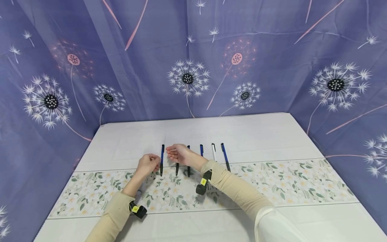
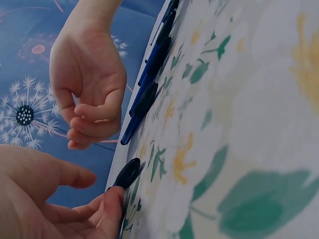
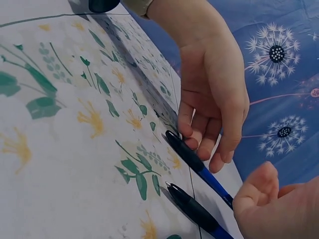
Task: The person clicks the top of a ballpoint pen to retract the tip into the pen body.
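Observation:
Several pens lie roughly side by side. Beside the leftmost blue-and-black pen is my left hand; in the left wrist view its thumb stands apart from the fingers, and a fingertip is very close to the pen's dark grip. Whether it touches the pen I cannot tell. My right hand hovers just right of that pen, fingers loosely bent and holding nothing. It partly covers a second pen; a third pen lies beyond it.
Farther right lie a blue pen, a white pen and another blue pen. The table has a white cover with a floral strip. A purple dandelion-print curtain hangs behind and at both sides.

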`<state>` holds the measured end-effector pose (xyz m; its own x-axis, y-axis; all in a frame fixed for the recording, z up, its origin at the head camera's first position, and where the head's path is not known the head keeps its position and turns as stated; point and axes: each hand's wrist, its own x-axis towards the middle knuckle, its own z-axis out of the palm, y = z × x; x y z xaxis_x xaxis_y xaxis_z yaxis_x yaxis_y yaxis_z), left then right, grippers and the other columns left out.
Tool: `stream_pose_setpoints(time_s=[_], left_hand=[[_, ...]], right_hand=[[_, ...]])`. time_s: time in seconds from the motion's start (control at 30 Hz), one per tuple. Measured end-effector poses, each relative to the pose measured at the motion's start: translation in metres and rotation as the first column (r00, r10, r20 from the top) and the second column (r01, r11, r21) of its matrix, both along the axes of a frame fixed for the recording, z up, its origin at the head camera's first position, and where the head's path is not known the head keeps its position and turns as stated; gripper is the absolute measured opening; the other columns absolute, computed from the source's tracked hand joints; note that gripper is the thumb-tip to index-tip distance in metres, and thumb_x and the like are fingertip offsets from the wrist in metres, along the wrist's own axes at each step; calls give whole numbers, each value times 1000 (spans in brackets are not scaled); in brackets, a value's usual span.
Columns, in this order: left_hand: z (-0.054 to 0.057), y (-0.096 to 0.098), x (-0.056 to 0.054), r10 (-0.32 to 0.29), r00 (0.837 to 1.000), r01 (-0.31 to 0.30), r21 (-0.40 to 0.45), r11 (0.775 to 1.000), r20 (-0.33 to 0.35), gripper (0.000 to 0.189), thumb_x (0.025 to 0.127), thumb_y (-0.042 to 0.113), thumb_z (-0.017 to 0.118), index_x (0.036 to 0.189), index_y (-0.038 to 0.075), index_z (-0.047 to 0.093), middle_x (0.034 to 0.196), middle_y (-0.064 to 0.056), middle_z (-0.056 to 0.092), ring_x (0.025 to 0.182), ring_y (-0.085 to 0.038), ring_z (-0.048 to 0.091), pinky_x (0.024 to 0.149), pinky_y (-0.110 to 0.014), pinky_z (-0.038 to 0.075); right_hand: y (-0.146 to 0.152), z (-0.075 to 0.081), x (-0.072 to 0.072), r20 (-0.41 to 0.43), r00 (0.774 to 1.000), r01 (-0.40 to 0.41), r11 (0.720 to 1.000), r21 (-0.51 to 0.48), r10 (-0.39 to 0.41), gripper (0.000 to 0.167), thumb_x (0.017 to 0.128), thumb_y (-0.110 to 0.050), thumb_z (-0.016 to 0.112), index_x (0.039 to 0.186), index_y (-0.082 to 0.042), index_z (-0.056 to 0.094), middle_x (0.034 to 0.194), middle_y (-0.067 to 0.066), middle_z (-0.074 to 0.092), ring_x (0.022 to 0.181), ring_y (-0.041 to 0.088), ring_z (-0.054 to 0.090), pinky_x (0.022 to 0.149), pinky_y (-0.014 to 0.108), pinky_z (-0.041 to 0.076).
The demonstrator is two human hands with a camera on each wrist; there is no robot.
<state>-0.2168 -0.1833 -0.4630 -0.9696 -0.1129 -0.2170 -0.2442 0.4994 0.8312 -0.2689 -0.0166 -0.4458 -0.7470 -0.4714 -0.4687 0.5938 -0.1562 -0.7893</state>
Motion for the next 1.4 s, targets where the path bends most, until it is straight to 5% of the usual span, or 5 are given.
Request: stream_pose_setpoints(time_s=[0.3,0.4,0.6,1.07,1.4], left_hand=[[0,0,-5,30,999,-27,134,991,-23,31,101,15,47,118,-7,60,86,-10,63,68,-10,59,64,-22,55],[2,2,-5,6,1000,-1,210,978,-24,32,102,14,44,119,-8,59,85,-8,61,68,-9,58,63,-20,54],[2,8,-5,-80,997,82,297,951,-21,34,104,15,39,118,-10,57,82,-5,59,67,-9,57,61,-20,52],[6,22,-6,-118,990,83,346,935,83,32,101,10,40,113,-16,56,78,-4,63,65,-8,62,63,-19,56],[12,28,-3,-135,988,109,278,954,77,31,101,9,45,116,-15,57,93,-18,67,73,-11,67,73,-28,60]], right_hand=[[3,1,-2,-46,995,86,996,-28,-87,30,100,-9,38,123,5,51,68,-4,54,54,4,45,47,12,38],[3,0,-3,-47,993,106,994,-34,-107,32,100,-8,36,126,6,48,66,-4,52,52,3,42,46,12,35],[5,-1,-5,-53,989,136,990,-46,-138,19,100,-7,36,101,-3,54,65,-4,52,52,3,42,46,12,35],[16,2,-9,-33,987,159,987,-3,-159,24,98,-4,36,114,4,53,65,-3,52,52,4,46,46,11,39],[25,3,-13,-57,990,128,990,52,-125,27,99,-5,38,119,6,51,65,-4,53,52,4,47,46,12,40]])
